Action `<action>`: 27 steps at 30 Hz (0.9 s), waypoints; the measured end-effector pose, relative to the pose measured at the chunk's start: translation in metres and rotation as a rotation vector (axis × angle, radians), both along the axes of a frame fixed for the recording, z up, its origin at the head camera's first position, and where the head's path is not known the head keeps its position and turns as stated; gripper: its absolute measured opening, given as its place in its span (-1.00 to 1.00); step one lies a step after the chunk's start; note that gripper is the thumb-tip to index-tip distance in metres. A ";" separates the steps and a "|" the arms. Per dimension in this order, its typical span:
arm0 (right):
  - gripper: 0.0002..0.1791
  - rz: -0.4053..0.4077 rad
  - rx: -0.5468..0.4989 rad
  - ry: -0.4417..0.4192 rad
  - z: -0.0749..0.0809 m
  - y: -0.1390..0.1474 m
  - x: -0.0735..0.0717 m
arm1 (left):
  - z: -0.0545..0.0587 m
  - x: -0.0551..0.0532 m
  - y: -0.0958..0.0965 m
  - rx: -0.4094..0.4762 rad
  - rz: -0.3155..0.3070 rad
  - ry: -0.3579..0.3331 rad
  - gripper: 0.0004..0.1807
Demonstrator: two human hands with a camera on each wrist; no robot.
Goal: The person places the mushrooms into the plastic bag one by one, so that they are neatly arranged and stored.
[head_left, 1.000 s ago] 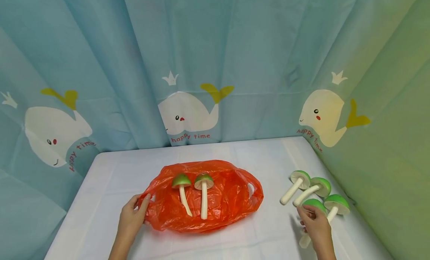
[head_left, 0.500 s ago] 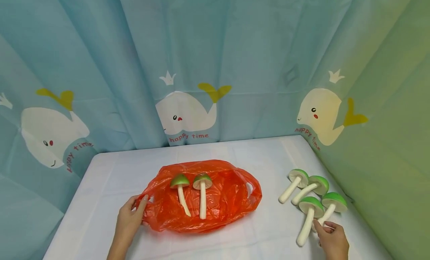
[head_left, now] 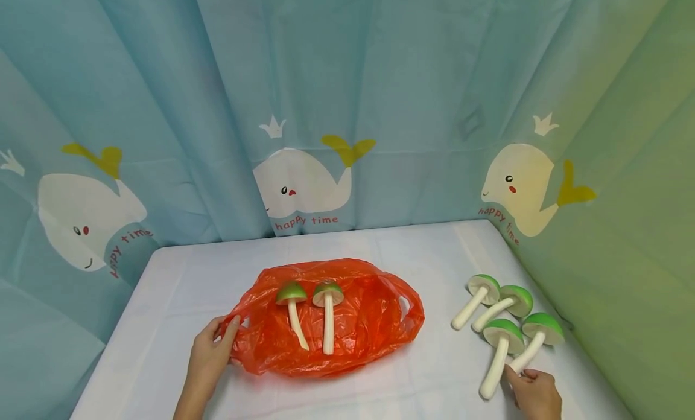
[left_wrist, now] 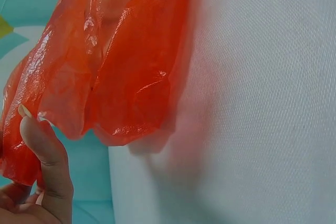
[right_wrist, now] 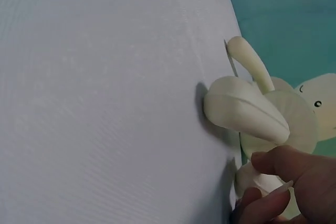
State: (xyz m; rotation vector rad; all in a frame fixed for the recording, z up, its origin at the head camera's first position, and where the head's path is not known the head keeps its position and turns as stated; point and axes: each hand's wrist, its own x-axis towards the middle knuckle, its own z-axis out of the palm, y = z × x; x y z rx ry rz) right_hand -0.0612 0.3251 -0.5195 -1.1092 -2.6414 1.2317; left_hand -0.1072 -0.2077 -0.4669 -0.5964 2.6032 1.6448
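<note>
My left hand (head_left: pixel 209 353) pinches the left handle of a red plastic bag (head_left: pixel 374 311) spread on the table. In the left wrist view, the thumb (left_wrist: pixel 50 150) presses on the bag's crumpled edge (left_wrist: pixel 131 77). Two green-capped mushrooms lie on the bag, one with a slightly bent stem (head_left: pixel 295 326) and one straighter (head_left: pixel 328 323). At the right, my right hand (head_left: pixel 537 396) pinches the stem end of a green-capped mushroom (head_left: pixel 534 347), whose cap points away. Close beside it lies another mushroom (head_left: pixel 495 365); its pale stem (right_wrist: pixel 241 106) looms large in the right wrist view.
Behind the right hand, two more green-capped mushrooms (head_left: pixel 478 299) (head_left: pixel 502 308) lie on the white-covered table (head_left: pixel 434 378). A blue curtain (head_left: pixel 423 106) with whale prints hangs along the back, and a greenish curtain (head_left: pixel 624 287) borders the right side.
My right hand has moved right, off the front mushroom, to the stem end of the mushroom beside it. My left hand keeps its hold on the bag handle.
</note>
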 end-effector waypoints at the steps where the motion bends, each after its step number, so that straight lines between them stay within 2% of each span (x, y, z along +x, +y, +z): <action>1: -0.41 -0.003 -0.012 -0.001 0.000 0.001 0.000 | 0.000 0.000 0.000 0.002 0.001 0.001 -0.36; 6: -0.36 -0.048 -0.153 0.001 -0.002 0.010 0.001 | 0.000 0.000 0.000 0.009 0.004 -0.002 -0.37; 9: -0.39 -0.120 -0.361 0.028 0.000 0.014 0.003 | 0.000 -0.002 0.001 0.011 0.005 0.005 -0.39; 13: -0.63 -0.221 -0.605 0.058 0.005 0.019 0.005 | 0.000 -0.004 0.002 0.019 0.001 0.022 -0.40; 15: -0.69 -0.235 -0.652 0.076 0.007 0.020 0.005 | -0.001 -0.004 0.002 0.023 0.000 0.026 -0.41; 23: -0.80 -0.342 -0.697 0.175 0.007 0.014 0.004 | -0.002 -0.003 0.001 0.012 -0.002 0.010 -0.39; 25: -0.73 -0.358 -0.764 0.207 0.007 0.017 0.004 | -0.002 -0.003 0.001 0.011 -0.003 0.007 -0.39; 27: -0.69 -0.351 -0.877 0.269 0.008 0.021 0.006 | -0.002 -0.002 0.001 0.012 -0.003 0.003 -0.38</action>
